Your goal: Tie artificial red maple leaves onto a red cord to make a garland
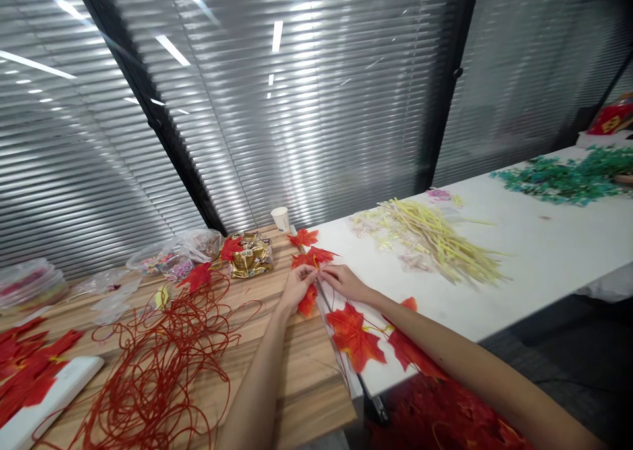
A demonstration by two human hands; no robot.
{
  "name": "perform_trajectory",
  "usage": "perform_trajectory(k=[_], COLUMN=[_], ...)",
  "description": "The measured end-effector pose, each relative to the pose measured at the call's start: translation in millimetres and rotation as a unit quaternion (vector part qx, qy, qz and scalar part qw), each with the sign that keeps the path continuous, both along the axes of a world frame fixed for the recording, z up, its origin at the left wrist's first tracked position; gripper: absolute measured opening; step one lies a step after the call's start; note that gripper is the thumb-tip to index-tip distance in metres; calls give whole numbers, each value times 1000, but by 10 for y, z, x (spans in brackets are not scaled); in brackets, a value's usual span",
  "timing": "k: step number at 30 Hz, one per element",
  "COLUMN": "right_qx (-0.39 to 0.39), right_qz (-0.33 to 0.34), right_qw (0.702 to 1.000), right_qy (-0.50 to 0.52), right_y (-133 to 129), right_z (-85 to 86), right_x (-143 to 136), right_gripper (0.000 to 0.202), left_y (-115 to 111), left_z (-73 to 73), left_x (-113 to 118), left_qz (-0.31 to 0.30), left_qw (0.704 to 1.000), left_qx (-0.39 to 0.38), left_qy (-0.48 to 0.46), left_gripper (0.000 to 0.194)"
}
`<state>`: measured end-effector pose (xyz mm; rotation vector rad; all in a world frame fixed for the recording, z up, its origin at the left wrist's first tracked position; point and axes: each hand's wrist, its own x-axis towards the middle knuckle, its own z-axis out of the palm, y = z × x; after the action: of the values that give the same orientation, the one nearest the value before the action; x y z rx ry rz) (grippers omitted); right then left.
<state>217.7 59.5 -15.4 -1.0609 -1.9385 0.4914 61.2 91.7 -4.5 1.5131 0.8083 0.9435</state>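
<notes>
My left hand (299,286) and my right hand (347,282) meet over the seam between the wooden table and the white table. Both are closed in a pinch, fingertips nearly touching, on a thin red cord that the fingers partly hide. Just beyond the fingers lies a red maple leaf (312,257), with another maple leaf (303,237) farther back. Under my left hand an orange-red leaf (307,301) shows in part. A large red-orange leaf (354,337) hangs along the cord on the near side, and more leaves run under my right forearm.
A loose tangle of red cord (163,364) covers the wooden table (316,377) on the left. Beside it are a pile of red leaves (30,358), gold packets (251,257) and a paper cup (280,219). Yellow strips (440,239) and green foliage (564,176) lie on the white table (534,259).
</notes>
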Motion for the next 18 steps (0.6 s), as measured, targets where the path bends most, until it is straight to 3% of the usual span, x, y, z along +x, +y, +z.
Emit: perform_trajectory(k=[18], right_qx=[4], right_qz=[4], right_qw=[1000], right_qy=[1], right_y=[-20], right_z=[7], right_x=[3], right_gripper=[33], left_y=[0], left_z=[7], left_x=[-6], left_qz=[-6], left_qw=[1000], left_qx=[15], left_qy=[-1], left_gripper=[23])
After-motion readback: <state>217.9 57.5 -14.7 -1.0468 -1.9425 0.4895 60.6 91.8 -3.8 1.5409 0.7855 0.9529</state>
